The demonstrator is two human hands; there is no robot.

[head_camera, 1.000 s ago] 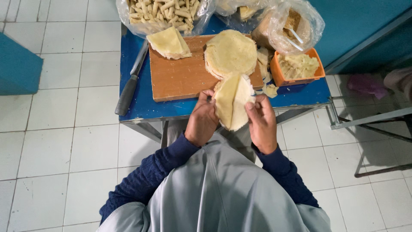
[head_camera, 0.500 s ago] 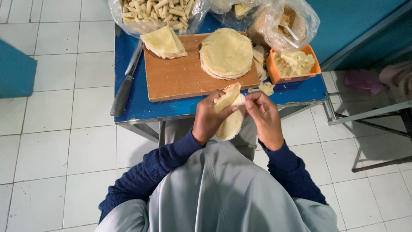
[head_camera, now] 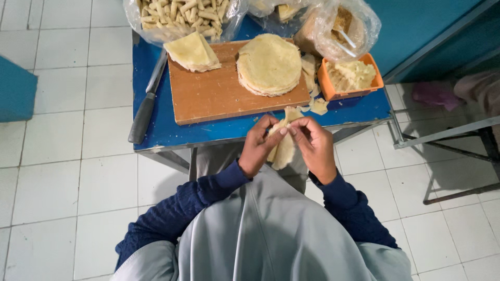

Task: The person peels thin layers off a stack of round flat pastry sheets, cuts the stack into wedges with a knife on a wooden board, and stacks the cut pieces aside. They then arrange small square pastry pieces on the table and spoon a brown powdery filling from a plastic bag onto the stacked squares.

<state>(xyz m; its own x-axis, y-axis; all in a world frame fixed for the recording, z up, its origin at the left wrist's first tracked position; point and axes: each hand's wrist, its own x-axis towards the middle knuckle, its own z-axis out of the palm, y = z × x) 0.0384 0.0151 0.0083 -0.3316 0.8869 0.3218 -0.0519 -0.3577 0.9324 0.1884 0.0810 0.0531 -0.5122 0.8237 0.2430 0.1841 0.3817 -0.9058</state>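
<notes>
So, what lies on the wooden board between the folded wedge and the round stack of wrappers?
In the head view, the wooden board is bare between the folded wedge and the round stack: only plain wood shows there.

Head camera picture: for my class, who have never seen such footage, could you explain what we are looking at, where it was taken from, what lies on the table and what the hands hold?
The camera sits on a person's head and looks straight down, so you see their own two arms. The left hand and right hand together hold a thin, pale pastry sheet, folded between the fingers. In front stands a small blue table. On it lie a wooden board with a round stack of sheets and a folded pile, a knife, an orange tub and clear bags of rolled pieces.
</notes>
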